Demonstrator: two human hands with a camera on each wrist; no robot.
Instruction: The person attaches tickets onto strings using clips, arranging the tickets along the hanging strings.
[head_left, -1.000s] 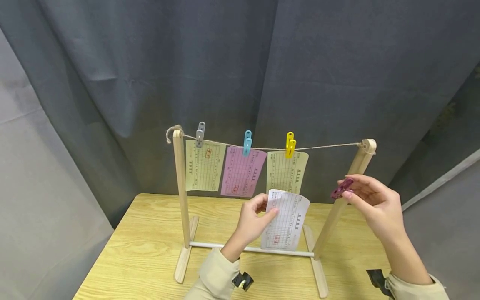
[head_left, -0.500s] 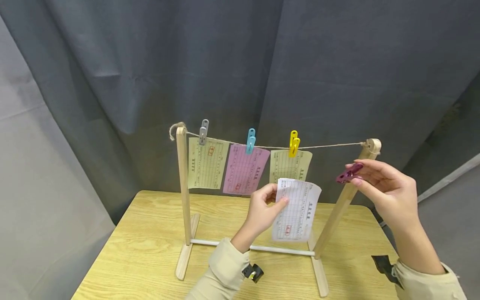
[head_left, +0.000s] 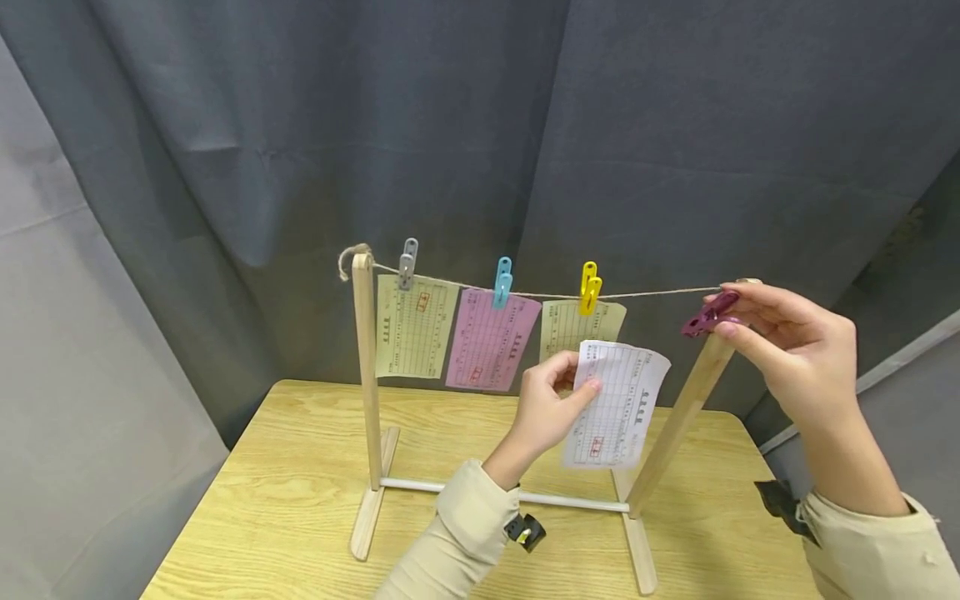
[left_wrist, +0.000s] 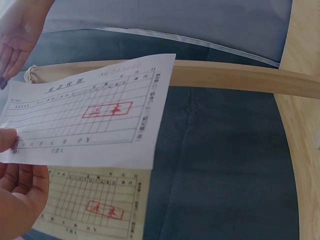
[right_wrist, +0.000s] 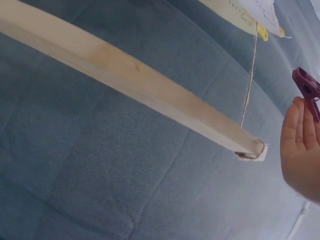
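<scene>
My left hand (head_left: pixel 551 410) pinches the left edge of a white printed slip (head_left: pixel 618 408), thumb in front. The slip overlaps a pale yellow slip (head_left: pixel 558 323) that hangs behind it from a yellow clothespin (head_left: pixel 590 288). Between thumb and fingertips, my right hand (head_left: pixel 802 350) holds a dark purple clothespin (head_left: pixel 708 315) near the right end of the twine (head_left: pixel 660 293). In the right wrist view the same purple clothespin (right_wrist: pixel 307 87) shows at the right edge. The left wrist view has the white slip (left_wrist: pixel 90 115) close up, with a red stamp on it.
A grey clothespin (head_left: pixel 407 265) holds another pale yellow slip (head_left: pixel 416 333) on the twine, and a blue clothespin (head_left: pixel 502 283) a pink slip (head_left: pixel 491 342). The wooden stand's left post (head_left: pixel 367 375) and right post (head_left: pixel 682 417) rise from the table (head_left: pixel 262 500). A grey curtain (head_left: pixel 450 125) hangs behind.
Both hands have moved up and to the right, the left with the white slip, the right with the purple clothespin, which has come up near the twine's height. The hanging slips stay on the twine.
</scene>
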